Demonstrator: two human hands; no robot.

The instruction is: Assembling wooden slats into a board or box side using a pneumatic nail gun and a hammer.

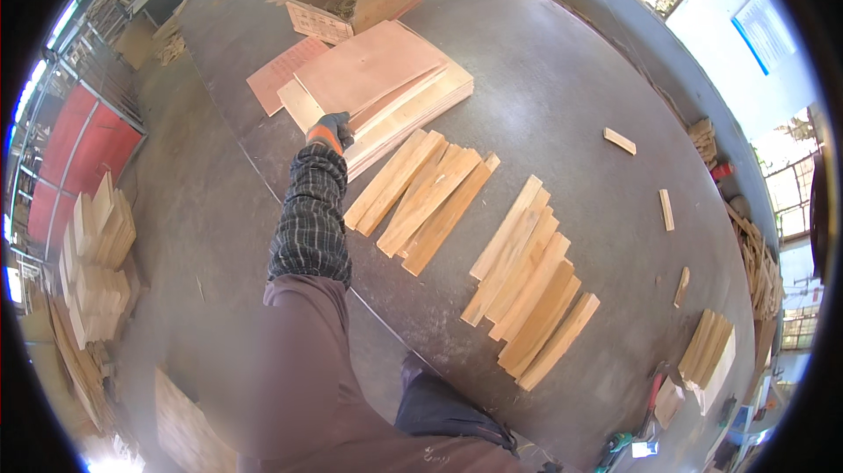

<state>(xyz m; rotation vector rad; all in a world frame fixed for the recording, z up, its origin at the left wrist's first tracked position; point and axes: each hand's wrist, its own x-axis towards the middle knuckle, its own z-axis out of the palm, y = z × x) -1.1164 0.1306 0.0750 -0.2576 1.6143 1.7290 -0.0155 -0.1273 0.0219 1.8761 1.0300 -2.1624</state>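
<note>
My left hand (331, 132), in a dark and orange work glove, is closed on the near corner of a thin reddish-brown wooden sheet (373, 60). This sheet lies on a stack of pale plywood sheets (452, 91), its near right edge slightly raised from those below. The fingers are partly hidden by the glove's angle. Close by, to the right of the hand, is a group of narrow wooden strips (439, 187) laid side by side. A second group of strips (531, 271) lies nearer me on the right. My right hand is out of view.
An open cardboard box (320, 21) stands behind the stack on the grey table (562, 95). Small wood pieces (620, 141) lie toward the right. More strips (705, 348) and a green and black tool (617, 445) are at the right front. Stacked boards (101, 236) stand left.
</note>
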